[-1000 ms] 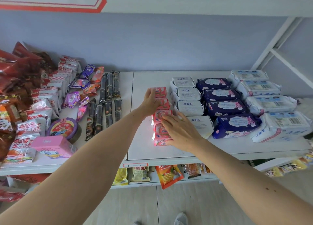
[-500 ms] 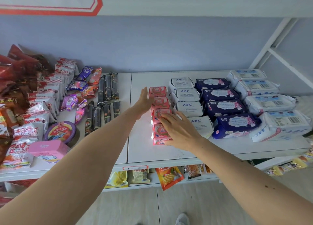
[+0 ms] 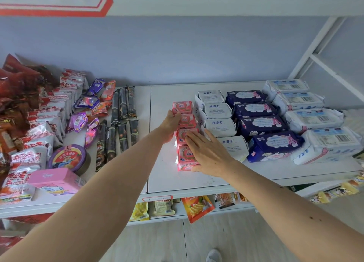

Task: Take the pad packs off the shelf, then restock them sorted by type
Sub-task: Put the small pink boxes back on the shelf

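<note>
Head view, 1 shelf (image 3: 206, 185), white, with pad packs laid in 4 front-to-back rows, sorted by type.

Row 1: pink packs (image 3: 182, 107), about 5 in a column, left-most of the pad stock. Row 2: white ABC packs (image 3: 219, 126), 4, touching the pink column's right side. Row 3: dark blue packs (image 3: 262, 123), 4. Row 4: large white-and-blue packs (image 3: 313, 119), 4, at the far right.

Left hand (image 3: 171, 123): laid against the left side of the pink column near its rear half, fingers reaching onto a pack; whether they curl round it cannot be told. Right hand (image 3: 206, 151): fingers straight and spread, flat on top of the front pink packs, heel close to the shelf's front edge. The 2 hands are apart, bracketing the column from 2 sides.

Step in hand, as judged: restocking is nearly done; the pink column is being squared up, not lifted.

Next move calls for, as judged: light inward pressure from both sides to straighten the column, care not to shove the ABC packs out of line, then release.

Adjacent stock, left of the seam: dark snack bars (image 3: 122, 123), purple sweet packets (image 3: 86, 102), a round tin (image 3: 68, 159), a pink box (image 3: 55, 180).
</note>
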